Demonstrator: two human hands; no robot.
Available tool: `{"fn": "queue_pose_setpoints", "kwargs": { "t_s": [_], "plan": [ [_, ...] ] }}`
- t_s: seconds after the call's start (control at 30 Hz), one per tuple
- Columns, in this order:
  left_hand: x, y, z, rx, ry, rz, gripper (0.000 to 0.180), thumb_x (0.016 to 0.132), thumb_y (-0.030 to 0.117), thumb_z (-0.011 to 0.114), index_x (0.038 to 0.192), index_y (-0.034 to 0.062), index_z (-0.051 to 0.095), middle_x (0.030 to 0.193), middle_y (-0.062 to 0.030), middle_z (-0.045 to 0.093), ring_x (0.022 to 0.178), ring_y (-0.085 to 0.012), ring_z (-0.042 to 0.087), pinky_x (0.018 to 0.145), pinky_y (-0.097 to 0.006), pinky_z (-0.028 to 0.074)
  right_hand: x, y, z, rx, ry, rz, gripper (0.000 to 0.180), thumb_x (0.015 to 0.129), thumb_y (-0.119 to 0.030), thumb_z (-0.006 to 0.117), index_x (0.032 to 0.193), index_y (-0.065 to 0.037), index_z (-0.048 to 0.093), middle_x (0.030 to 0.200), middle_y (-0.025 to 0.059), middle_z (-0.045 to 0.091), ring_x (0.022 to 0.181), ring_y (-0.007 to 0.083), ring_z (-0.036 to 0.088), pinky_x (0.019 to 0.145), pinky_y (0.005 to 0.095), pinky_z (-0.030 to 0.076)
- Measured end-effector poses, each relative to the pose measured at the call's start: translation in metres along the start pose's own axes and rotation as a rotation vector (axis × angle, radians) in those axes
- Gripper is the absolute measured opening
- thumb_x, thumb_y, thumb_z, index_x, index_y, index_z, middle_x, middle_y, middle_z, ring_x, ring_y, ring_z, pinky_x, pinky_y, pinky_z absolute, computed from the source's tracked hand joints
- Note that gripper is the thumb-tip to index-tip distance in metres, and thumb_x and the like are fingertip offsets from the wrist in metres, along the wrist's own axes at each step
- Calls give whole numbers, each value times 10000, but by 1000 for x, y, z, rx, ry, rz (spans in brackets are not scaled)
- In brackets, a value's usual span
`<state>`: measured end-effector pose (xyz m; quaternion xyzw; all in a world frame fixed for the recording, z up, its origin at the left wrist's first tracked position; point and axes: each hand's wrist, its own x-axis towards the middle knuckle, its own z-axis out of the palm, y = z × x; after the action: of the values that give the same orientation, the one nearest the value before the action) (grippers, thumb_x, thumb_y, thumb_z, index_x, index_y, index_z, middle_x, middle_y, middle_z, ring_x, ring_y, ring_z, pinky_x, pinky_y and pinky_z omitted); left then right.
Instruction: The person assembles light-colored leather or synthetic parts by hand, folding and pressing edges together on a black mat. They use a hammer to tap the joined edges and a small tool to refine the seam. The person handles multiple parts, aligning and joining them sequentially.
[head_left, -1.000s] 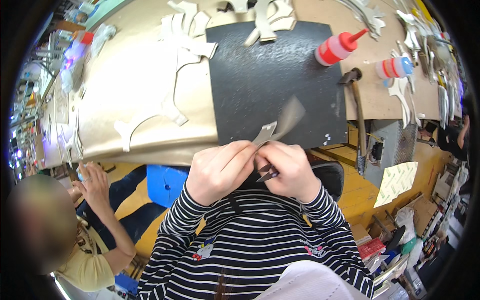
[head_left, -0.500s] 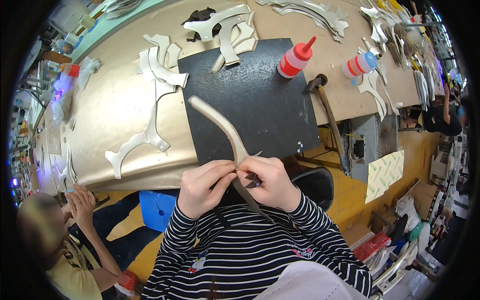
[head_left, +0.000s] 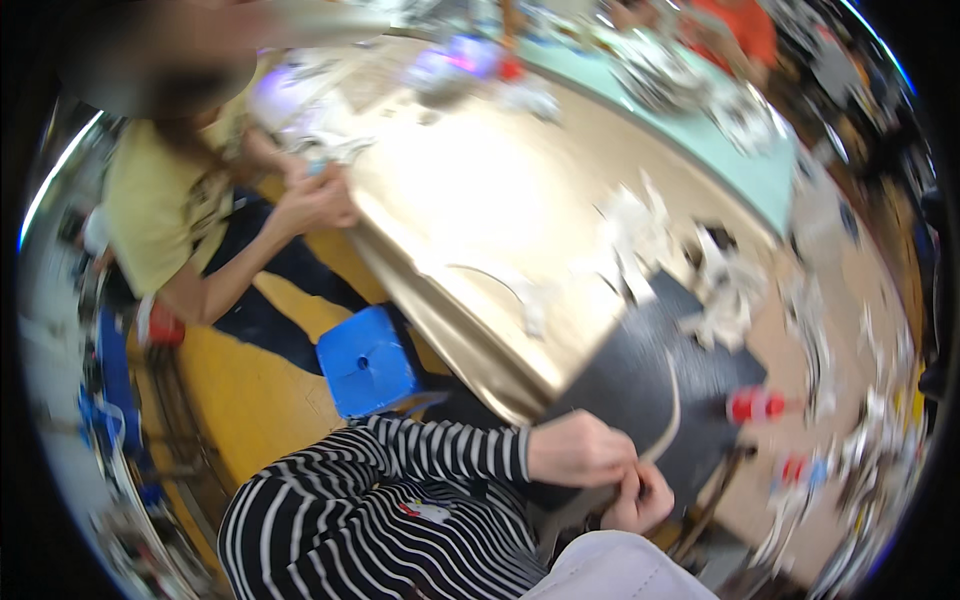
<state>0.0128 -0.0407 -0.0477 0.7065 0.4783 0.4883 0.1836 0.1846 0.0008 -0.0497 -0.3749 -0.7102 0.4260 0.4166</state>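
Observation:
Both my hands meet close together over the near edge of a black mat [head_left: 610,380]. A narrow, curved pale strip [head_left: 676,405] rises from between them and bends over the mat. My left hand [head_left: 582,448] is closed, its fingers pinching the strip's lower end. Just beside it, my right hand [head_left: 640,500] is curled closed at the same end. Blur hides the exact finger contact and anything else in the right palm. Several pale cut pieces [head_left: 725,300] lie in a loose heap across the mat's far edge.
A bottle with a red cap [head_left: 755,405] and a blue-capped bottle [head_left: 800,470] stand right of the mat, near a hammer [head_left: 712,505]. Left of me are a blue stool [head_left: 365,360] and a co-worker in a yellow shirt [head_left: 165,210], hands together at the gold-coloured table [head_left: 440,240].
The whole view has swung to the left and blurred, bringing the co-worker and stool further in. My hands still hold the strip together; the dark pointed thing at my right hand no longer shows clearly.

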Motion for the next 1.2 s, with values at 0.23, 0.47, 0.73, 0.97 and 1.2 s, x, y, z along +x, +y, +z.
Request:
{"fn": "queue_pose_setpoints", "kwargs": {
  "t_s": [0.23, 0.47, 0.73, 0.97, 1.2],
  "plan": [
    [10, 2, -8, -248, 128, -51, 125, 926, 125, 669, 964, 7, 657, 866, -104, 685, 728, -300, 672, 622, -355, 545, 14, 13, -4, 97, -60, 213, 161, 907, -44, 625, 786, 60, 600, 620, 49, 515, 562, 96, 437, 511, 262, 307],
    [4, -7, -7, -24, 89, -51, 127, 922, 129, 657, 960, 9, 643, 851, -96, 662, 739, -288, 666, 626, -357, 540, 22, -6, 10, -248, -70, -111, 176, 916, -80, 629, 789, 41, 607, 630, 98, 526, 511, 171, 454, 495, 308, 324],
    [4, -5, -4, -96, 149, -110, 109, 904, 116, 649, 929, 10, 652, 828, -99, 671, 730, -289, 668, 629, -362, 538, 31, -19, 17, -241, -101, -228, 164, 880, -46, 632, 746, 37, 589, 583, 123, 458, 462, 216, 424, 465, 346, 303],
    [0, -4, -13, -213, 180, -405, 79, 840, 91, 711, 879, 24, 721, 803, -115, 701, 702, -245, 696, 643, -321, 545, 38, -4, 23, -74, -70, -206, 75, 831, -20, 695, 786, 31, 665, 629, 153, 562, 505, 269, 545, 503, 334, 411],
    [10, 5, -21, -227, 154, -511, 109, 889, -8, 689, 986, -52, 710, 878, -126, 725, 732, -176, 695, 651, -265, 538, 40, -7, 14, 55, -153, -45, 40, 827, 8, 674, 821, 30, 641, 658, 107, 552, 514, 201, 506, 502, 300, 384]
  ]
}}
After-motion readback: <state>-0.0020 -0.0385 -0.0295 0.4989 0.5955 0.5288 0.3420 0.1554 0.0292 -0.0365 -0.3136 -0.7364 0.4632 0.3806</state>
